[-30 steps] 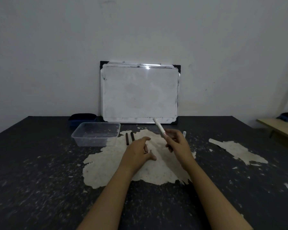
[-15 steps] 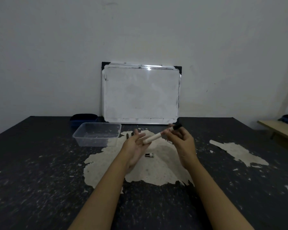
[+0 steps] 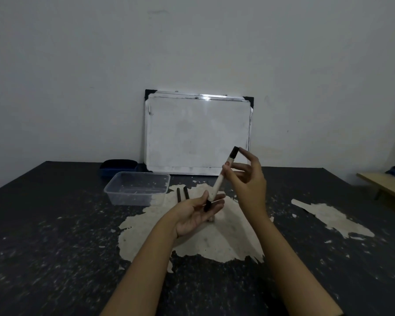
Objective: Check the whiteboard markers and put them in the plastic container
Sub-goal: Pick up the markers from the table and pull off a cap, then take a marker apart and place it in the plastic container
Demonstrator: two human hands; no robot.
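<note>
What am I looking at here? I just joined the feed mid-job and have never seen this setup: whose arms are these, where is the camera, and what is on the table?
There is no machine: a person wears one camera on the head, looking forward and down. The left hand and right hand hold one white marker between them, tilted above the table. The left grips its dark lower end; the right steadies the upper part near the black end. On the dark, peeling table sit a clear plastic container, apparently without markers yet, and two dark markers beside it. A whiteboard leans on the wall behind.
</note>
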